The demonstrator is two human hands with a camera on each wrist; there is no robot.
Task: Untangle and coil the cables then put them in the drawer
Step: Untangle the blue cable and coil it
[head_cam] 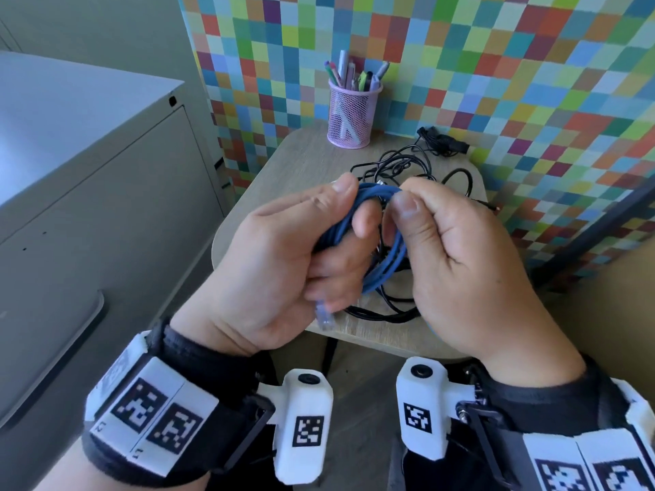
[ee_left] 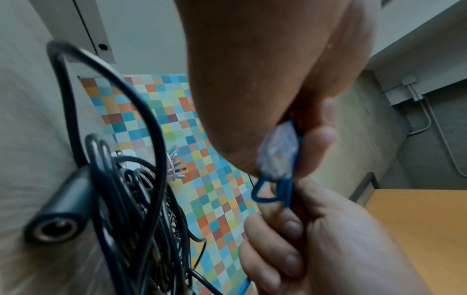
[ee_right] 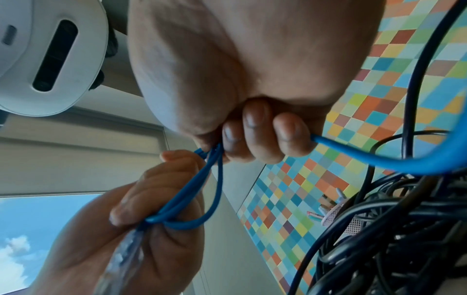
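Observation:
A blue network cable (head_cam: 386, 256) is wound into a small coil above the table. My left hand (head_cam: 283, 256) grips the coil's left side, and the cable's clear plug (head_cam: 325, 318) sticks out below its palm. My right hand (head_cam: 457, 249) pinches the coil's top right, thumb and fingers curled round the strands (ee_right: 215, 163). From that fist a blue strand (ee_right: 379, 157) runs out to the right. A tangle of black cables (head_cam: 400, 168) lies on the table behind and under the hands, with a black jack socket (ee_left: 55, 227) close in the left wrist view.
A pink mesh pen cup (head_cam: 351, 115) stands at the back of the small wooden table (head_cam: 294, 161). A grey metal cabinet (head_cam: 88, 171) stands to the left. A checkered wall (head_cam: 496, 65) rises behind the table.

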